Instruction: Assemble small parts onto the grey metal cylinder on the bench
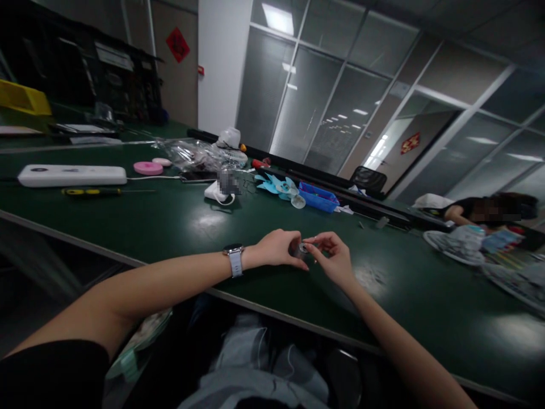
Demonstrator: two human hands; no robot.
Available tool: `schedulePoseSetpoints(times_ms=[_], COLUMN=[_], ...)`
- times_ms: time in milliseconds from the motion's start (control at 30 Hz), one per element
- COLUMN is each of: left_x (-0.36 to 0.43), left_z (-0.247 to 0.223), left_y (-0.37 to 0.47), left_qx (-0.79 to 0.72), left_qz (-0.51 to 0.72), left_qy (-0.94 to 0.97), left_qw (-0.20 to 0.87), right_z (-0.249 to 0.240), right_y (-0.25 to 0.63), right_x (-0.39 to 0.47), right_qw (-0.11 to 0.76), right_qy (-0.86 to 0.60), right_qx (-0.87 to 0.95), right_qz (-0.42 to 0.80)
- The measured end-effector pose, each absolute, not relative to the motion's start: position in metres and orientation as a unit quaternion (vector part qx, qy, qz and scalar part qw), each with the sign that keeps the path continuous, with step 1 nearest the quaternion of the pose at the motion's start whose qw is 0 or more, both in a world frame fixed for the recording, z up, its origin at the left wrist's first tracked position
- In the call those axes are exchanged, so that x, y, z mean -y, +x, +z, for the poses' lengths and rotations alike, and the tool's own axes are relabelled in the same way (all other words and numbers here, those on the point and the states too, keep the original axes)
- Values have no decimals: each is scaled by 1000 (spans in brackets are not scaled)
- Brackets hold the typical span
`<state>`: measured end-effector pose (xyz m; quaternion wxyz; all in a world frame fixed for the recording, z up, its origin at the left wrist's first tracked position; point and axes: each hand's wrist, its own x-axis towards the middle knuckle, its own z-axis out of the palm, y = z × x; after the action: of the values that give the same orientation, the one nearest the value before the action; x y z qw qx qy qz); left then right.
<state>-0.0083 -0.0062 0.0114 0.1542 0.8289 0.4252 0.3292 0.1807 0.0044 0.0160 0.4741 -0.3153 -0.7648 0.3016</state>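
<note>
Over the green table my left hand (279, 248) curls its thumb and fingers around a small round metallic-looking part (302, 247). A pale-strapped watch sits on that wrist. From the other side my right hand (332, 255) meets the same part, thumb and forefinger pinched at its edge. Its other fingers are bent. The part is mostly covered by my fingers and too small to name more exactly.
Beyond my hands lie a blue tray (318, 197), light-blue gloves (276, 186) and a white charger (217, 192). Leftward are a screwdriver (91, 192), a white power strip (72, 175) and a pink round case (148, 168). Another person (462, 211) leans at the far right near covered trays.
</note>
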Motion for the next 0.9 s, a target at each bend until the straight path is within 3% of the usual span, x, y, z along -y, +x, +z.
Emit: schedulePoseSetpoints(times_ms=[200, 567, 900], left_x=[5, 5, 5], left_z=[11, 12, 12], left_y=[-7, -6, -5], left_qx=[-418, -421, -415], left_qz=[339, 325, 329], left_qy=[826, 829, 830], left_qw=[169, 170, 172], right_z=[17, 17, 17], right_y=[178, 175, 177], right_x=[-5, -7, -5], right_qw=[462, 453, 460], right_qy=[-325, -321, -320], right_qx=[779, 742, 770], right_qz=[271, 376, 305])
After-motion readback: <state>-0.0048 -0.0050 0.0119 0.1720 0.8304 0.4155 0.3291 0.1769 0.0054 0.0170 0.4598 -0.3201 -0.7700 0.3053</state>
